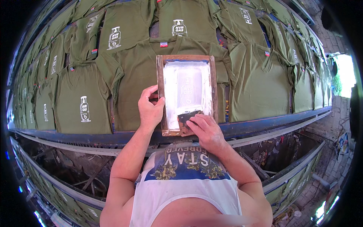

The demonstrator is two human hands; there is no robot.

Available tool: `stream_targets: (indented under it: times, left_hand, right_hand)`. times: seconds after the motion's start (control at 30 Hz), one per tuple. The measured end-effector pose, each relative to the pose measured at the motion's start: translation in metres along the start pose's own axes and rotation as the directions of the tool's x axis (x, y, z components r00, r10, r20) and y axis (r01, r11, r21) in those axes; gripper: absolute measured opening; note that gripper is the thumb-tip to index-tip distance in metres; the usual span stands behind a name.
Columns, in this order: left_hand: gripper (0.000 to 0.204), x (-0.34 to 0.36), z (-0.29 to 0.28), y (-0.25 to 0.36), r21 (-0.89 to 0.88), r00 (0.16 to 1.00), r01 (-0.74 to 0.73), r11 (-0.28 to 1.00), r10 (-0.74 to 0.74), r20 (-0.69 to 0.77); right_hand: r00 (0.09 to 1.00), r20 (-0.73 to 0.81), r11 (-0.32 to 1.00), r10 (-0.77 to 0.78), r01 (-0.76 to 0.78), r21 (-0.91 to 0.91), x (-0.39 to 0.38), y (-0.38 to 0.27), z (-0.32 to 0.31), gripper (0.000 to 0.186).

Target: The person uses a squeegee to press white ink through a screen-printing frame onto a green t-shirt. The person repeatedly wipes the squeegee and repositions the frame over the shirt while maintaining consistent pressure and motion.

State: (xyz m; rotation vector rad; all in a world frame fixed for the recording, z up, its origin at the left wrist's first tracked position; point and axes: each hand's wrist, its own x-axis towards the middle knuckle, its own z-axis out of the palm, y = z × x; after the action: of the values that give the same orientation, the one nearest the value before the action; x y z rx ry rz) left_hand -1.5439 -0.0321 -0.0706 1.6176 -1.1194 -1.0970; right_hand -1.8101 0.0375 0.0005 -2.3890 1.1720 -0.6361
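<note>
A wooden-framed printing screen (160, 75), coated white inside with a faint bottle-shaped design, lies over an olive-green T-shirt (132, 75) in the middle. My left hand (150, 106) is closed on the screen's left side, thumb against the wood. My right hand (204, 130) grips a dark squeegee (184, 118) with a stained, brownish edge at the lower end of the screen, inside or over its frame. Where the squeegee's blade meets the mesh is hidden.
Rows of olive T-shirts (261, 90), several with white bottle-shaped prints, cover the long blue-edged table (245, 120) curving across the view. Metal rails (87, 148) run along its near side. Another rack of shirts (287, 193) is below right, beside a paved floor (306, 200).
</note>
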Motion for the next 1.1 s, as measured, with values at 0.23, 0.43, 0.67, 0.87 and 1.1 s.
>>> stream_targets:
  times: [0.23, 0.43, 0.67, 0.87, 1.1]
  left_hand:
    - [0.05, 0.001, -0.003, 0.01, 0.017, 0.997, 0.076, 0.997, -0.076, 0.017]
    - [0.05, 0.002, -0.003, 0.017, -0.01, 0.993, 0.119, 0.993, -0.119, 0.014]
    - [0.05, 0.002, -0.004, 0.014, -0.037, 0.992, 0.126, 0.991, -0.125, 0.022]
    - [0.049, 0.004, -0.004, 0.012, -0.004, 0.996, 0.086, 0.996, -0.086, 0.03]
    - [0.048, 0.01, -0.003, 0.01, 0.009, 0.997, 0.074, 0.997, -0.075, 0.021]
  right_hand:
    - [0.993, -0.118, 0.999, -0.03, 0.027, -0.031, 0.083, 0.068, 0.006, 0.048]
    - [0.999, -0.049, 1.0, -0.006, 0.006, -0.002, 0.138, 0.097, -0.025, 0.047]
    - [1.0, -0.006, 0.998, -0.01, 0.009, -0.056, 0.14, 0.097, -0.023, 0.041]
    - [0.997, 0.074, 0.999, -0.024, 0.023, 0.022, 0.082, 0.052, -0.024, 0.04]
    - [0.981, 0.174, 0.993, -0.083, 0.068, 0.093, 0.028, 0.011, -0.03, 0.043]
